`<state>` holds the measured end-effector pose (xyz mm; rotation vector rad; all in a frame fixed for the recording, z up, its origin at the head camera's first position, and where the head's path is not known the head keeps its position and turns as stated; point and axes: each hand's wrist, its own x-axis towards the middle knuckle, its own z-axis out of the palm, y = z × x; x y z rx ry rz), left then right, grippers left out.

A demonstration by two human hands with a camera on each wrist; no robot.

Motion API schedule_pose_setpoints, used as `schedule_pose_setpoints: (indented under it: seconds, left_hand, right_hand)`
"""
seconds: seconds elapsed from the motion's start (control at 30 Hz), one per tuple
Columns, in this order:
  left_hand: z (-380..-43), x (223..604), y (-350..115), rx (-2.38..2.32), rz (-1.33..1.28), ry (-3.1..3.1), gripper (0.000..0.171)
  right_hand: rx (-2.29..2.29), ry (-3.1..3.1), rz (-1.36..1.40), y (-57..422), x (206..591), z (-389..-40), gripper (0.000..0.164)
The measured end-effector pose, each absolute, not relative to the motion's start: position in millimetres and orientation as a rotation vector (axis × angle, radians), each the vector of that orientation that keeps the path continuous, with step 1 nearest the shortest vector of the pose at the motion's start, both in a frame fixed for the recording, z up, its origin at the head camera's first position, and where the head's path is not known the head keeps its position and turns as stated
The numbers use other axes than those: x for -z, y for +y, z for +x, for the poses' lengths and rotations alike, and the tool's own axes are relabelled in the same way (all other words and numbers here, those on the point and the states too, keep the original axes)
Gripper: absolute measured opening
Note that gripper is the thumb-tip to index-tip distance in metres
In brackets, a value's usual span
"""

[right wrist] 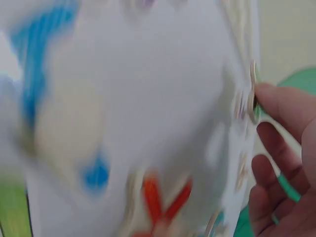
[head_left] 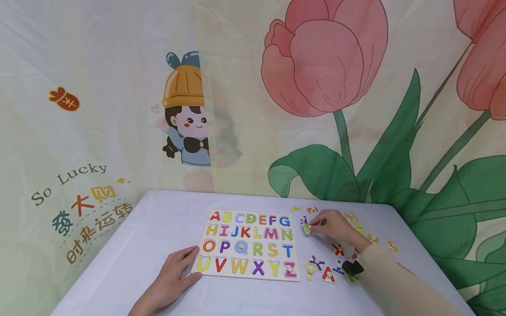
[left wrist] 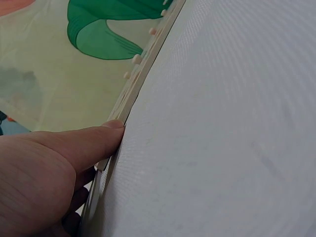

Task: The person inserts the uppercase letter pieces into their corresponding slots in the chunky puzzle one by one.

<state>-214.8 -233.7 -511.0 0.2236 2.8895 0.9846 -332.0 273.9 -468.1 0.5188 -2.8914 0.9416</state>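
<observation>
Nearest, at the lower left of the head view, the left hand [head_left: 171, 274] lies with its fingers loosely extended and parted from the thumb, both touching the near-left edge of the alphabet board [head_left: 250, 241], which sits at lower centre. Beyond loose letters such as a red A [head_left: 328, 275], the right hand [head_left: 331, 225] pinches a green letter piece [head_left: 306, 229] between thumb and forefinger just right of the board, its pale-sleeved forearm [head_left: 399, 281] slanting up from the lower right corner.
</observation>
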Motion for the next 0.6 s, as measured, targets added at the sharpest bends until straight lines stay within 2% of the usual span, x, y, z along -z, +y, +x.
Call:
schedule_pose_setpoints:
  seconds: [0.33,0.6]
  left_hand:
    - [-214,512,-234,-0.988,0.221,2.89,0.082]
    - [-216,513,-234,-0.976,0.207,2.891,0.082]
  right_hand:
    - [-1.032,-2.931,0.277,214,468,-316,0.009]
    - [-1.062,-2.896,0.196,191,479,-310,0.009]
